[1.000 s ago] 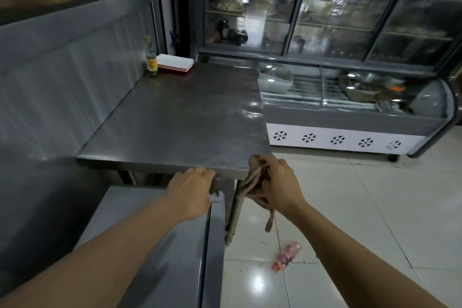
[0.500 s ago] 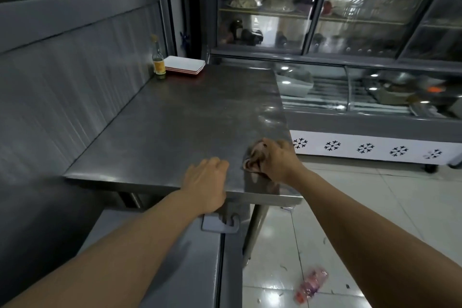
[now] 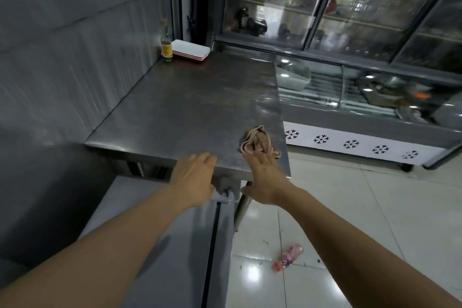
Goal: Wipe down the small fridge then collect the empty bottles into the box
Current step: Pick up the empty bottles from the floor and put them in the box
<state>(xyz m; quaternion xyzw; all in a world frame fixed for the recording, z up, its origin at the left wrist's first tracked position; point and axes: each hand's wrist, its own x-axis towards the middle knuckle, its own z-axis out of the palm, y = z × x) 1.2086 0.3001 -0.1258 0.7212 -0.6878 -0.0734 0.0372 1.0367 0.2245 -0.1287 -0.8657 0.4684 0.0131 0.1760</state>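
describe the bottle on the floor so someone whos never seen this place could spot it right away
Start at the steel table against the wall, then look down past its near right leg to the glossy white tiled floor. A small clear plastic bottle with a pink-red label lies there on its side. Unlike the upright glass bottle on the table's far corner, it is down on the tiles.

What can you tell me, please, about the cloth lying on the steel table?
The cloth is a pinkish-brown rag, soft and crumpled into loose folds with ridged, rolled edges. It lies bunched on the steel table, at the near right corner close to the table's edge. The right hand is open, its fingertips just at the cloth's near side; whether they touch it is unclear. The left hand rests on the table's front edge, apart from the cloth.
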